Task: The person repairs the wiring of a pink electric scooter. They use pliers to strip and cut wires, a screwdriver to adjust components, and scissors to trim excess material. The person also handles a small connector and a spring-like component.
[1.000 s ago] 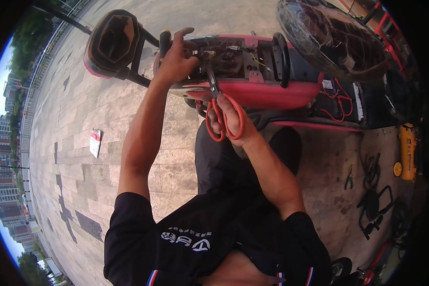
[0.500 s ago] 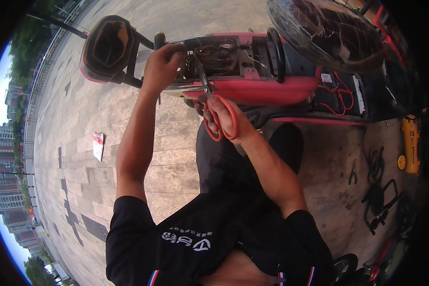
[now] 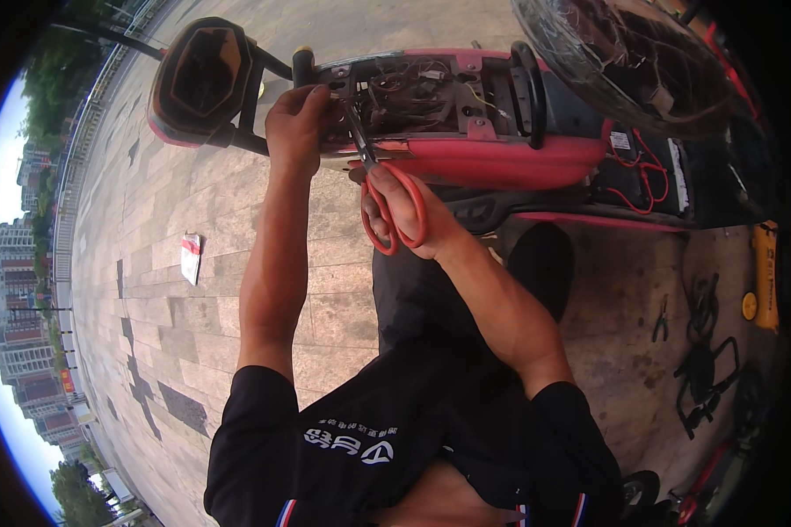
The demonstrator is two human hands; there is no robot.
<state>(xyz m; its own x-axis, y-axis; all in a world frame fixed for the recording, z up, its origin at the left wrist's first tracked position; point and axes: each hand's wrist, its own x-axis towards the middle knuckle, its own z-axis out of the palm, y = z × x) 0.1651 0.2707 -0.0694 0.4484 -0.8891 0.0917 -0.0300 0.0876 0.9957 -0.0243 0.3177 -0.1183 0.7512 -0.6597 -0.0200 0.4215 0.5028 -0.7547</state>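
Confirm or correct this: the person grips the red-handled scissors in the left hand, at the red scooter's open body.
The hand is wrong: the head view shows the right hand gripping the red-handled scissors, at the red scooter's open body.

Scissors (image 3: 369, 162): orange-red handles (image 3: 421, 215), dark grey blades (image 3: 359, 133). Vehicle side panel (image 3: 492, 166): faded red. Shirt (image 3: 466, 417): black, white print (image 3: 351, 446), fine red-white-blue striped trim (image 3: 286, 512). Paving (image 3: 215, 307): beige, jointed, dark grey patches (image 3: 182, 408) toward its left edge. Packet (image 3: 191, 257) nearby: white and red. Casing (image 3: 765, 277) at the paving's right edge: yellow.
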